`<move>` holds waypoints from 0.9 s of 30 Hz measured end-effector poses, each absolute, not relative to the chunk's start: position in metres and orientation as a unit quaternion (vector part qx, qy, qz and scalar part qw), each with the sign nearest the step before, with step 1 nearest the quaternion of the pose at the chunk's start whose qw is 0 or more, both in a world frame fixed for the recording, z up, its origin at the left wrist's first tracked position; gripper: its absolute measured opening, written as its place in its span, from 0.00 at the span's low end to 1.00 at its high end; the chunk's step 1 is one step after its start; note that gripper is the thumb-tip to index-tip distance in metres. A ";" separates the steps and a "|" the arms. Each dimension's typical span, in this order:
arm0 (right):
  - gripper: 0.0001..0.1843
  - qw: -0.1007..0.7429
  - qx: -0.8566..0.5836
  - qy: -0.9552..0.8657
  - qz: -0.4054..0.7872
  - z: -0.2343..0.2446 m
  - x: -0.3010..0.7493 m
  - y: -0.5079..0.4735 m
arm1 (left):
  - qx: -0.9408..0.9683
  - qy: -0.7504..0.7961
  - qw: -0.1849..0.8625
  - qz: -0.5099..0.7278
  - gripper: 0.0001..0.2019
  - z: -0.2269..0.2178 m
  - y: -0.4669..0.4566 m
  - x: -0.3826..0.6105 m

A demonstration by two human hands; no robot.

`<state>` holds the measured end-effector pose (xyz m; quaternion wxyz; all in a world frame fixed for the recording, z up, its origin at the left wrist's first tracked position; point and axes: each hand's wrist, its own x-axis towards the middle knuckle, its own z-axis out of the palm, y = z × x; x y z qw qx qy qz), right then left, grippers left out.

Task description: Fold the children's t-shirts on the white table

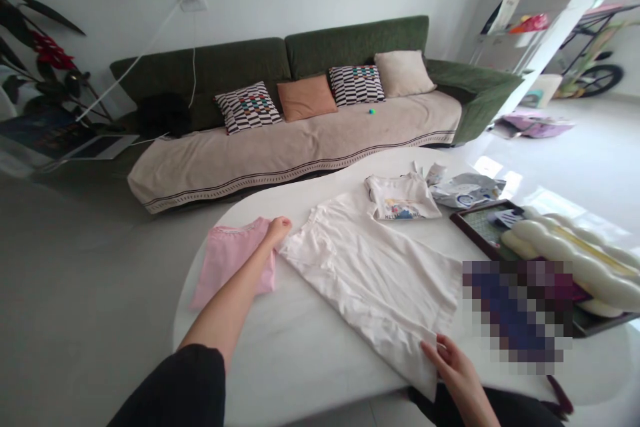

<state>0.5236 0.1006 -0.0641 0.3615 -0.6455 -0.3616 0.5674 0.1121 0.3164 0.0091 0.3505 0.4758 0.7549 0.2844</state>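
A white T-shirt (370,267) lies spread flat on the white oval table (280,340). My left hand (278,230) reaches to its far sleeve end, fingers closed in a pinch on the cloth beside a folded pink garment (231,263). My right hand (453,363) grips the shirt's near hem corner at the table's front edge, fingers curled on the fabric. A small folded white printed T-shirt (403,197) sits beyond the spread one.
A crumpled grey-white bag (465,189) lies past the folded shirt. A dark tray (480,227) with a cream wavy object (570,260) stands at the right. A green sofa (300,100) with cushions is behind the table. Grey floor lies to the left.
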 end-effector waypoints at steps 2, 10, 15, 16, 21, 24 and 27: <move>0.25 0.384 -0.649 -0.356 0.552 -0.067 0.521 0.093 | 0.501 0.753 0.339 0.259 0.08 0.003 0.305 0.096; 0.19 0.351 -0.717 -0.487 0.353 -0.052 0.519 0.090 | 0.604 0.710 0.300 0.203 0.05 -0.007 0.263 0.093; 0.19 0.297 -0.765 -0.509 0.259 -0.042 0.560 0.103 | 0.638 0.689 0.270 0.211 0.11 -0.007 0.229 0.106; 0.19 0.287 -0.767 -0.514 0.256 -0.041 0.566 0.104 | 0.641 0.686 0.274 0.210 0.12 -0.009 0.222 0.106; 0.16 0.291 -0.746 -0.547 0.244 -0.036 0.572 0.107 | 0.588 0.683 0.361 0.241 0.14 -0.023 0.208 0.100; 0.17 0.316 -0.729 -0.548 0.263 -0.034 0.569 0.111 | 0.555 0.672 0.411 0.269 0.17 -0.027 0.214 0.099; 0.19 0.341 -0.718 -0.525 0.305 -0.034 0.567 0.117 | 0.540 0.665 0.432 0.282 0.18 -0.026 0.223 0.106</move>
